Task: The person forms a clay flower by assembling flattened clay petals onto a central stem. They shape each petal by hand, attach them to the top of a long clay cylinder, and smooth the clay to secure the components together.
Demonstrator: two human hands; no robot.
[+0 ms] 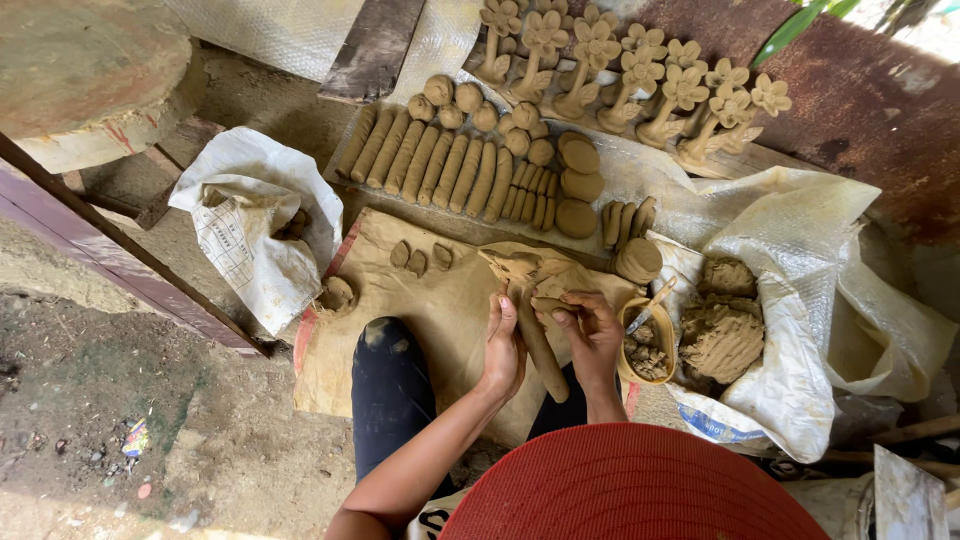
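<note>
Left hand (503,350) wrapped around a long clay roll (540,345), fingers closed on its upper part. Right hand (592,335) beside it, fingertips pinched on a small clay piece (552,303) held against the roll's top. Roll angled over a brown paper sheet (440,300) spread on the ground, between the knees. Just right of the right hand: small yellow bowl (650,345) with clay lumps and a stick. Further right: raw clay mass (722,335) on a white sack. Ahead: row of finished clay rolls (430,160), balls, discs, and clay flower figures (640,75) at the back.
</note>
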